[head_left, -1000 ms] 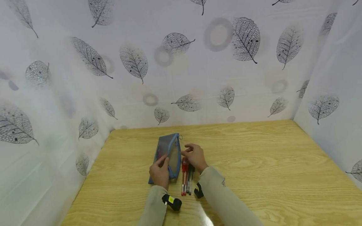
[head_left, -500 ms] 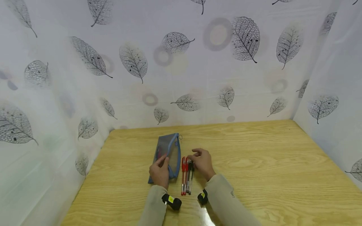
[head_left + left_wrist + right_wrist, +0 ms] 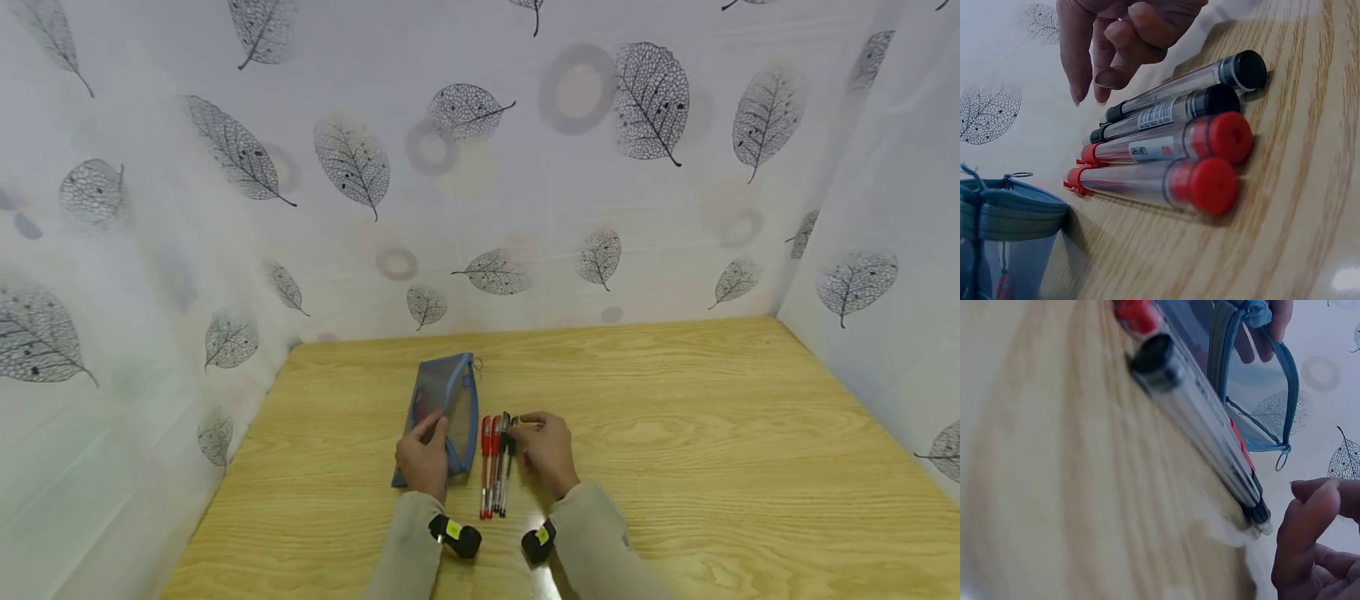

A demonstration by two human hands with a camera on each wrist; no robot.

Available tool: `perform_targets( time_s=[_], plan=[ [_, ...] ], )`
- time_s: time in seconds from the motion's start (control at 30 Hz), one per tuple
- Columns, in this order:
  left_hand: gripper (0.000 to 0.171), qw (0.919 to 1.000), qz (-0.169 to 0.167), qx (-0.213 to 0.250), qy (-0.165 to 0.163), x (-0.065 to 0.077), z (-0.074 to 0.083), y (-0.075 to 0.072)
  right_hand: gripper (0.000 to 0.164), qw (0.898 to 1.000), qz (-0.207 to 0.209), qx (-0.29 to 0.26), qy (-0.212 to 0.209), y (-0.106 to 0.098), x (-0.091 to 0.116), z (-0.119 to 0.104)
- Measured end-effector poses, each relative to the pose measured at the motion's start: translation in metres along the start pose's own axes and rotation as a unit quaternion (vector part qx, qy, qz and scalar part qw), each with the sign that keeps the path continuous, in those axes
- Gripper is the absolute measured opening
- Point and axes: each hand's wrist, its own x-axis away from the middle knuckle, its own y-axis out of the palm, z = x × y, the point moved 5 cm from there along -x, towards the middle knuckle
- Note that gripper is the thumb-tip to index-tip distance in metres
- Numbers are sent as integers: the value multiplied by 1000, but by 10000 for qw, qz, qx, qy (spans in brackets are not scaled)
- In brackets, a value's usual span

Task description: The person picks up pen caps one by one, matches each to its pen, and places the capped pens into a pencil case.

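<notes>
A blue-edged see-through zip pouch (image 3: 440,373) lies on the table with its mouth spread. My left hand (image 3: 423,458) pinches the near rim of that mouth between thumb and fingers. Side by side, right of the pouch, lie two red pens (image 3: 486,467) and two black pens (image 3: 504,475), caps pointing away from me. My right hand (image 3: 550,454) hovers beside the capped ends of the black pens. In the right wrist view its bent fingers (image 3: 1300,534) stand slightly apart from the nearest pen (image 3: 1204,428) and hold nothing.
Through the pouch wall a pinkish-red item (image 3: 422,404) shows. A wood-grain table (image 3: 675,450) extends to both sides. White leaf-print sheeting (image 3: 555,192) encloses the back and sides. Each wrist carries a small black camera (image 3: 459,538).
My right hand has moved from the pouch's mouth rightward and toward me, down to the black pens' caps. The black pens have shifted slightly. My left hand stays on the pouch.
</notes>
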Motion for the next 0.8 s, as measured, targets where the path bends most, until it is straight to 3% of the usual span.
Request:
perform_targets(
  time_s=[0.4, 0.8],
  plan=[
    [16, 10000, 55, -7, 57, 1, 1, -2, 32, 9997, -31, 116, 218, 3, 6, 8],
    [17, 10000, 22, 31, -6, 2, 0, -1, 20, 9973, 87, 623, 385, 6, 7, 7]
  ],
)
